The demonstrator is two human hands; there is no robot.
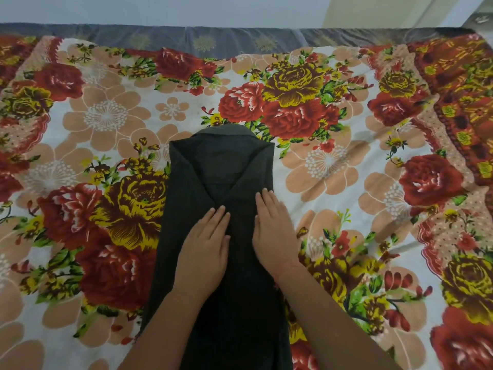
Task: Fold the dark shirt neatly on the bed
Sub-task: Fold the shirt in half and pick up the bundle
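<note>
The dark shirt (218,166) lies on the bed as a long narrow strip, collar at the far end, both sides folded in over the middle. Its near end runs out of the bottom of the view. My left hand (205,244) rests flat on the middle of the strip, palm down, fingers together. My right hand (274,225) lies flat beside it on the shirt's right edge, fingertips pointing toward the collar. Neither hand grips the cloth.
A bedsheet (106,116) with large red, yellow and peach flowers covers the bed all around the shirt. A grey patterned band (202,41) runs along the far edge against a pale wall. A cream door frame (373,12) stands at the far right.
</note>
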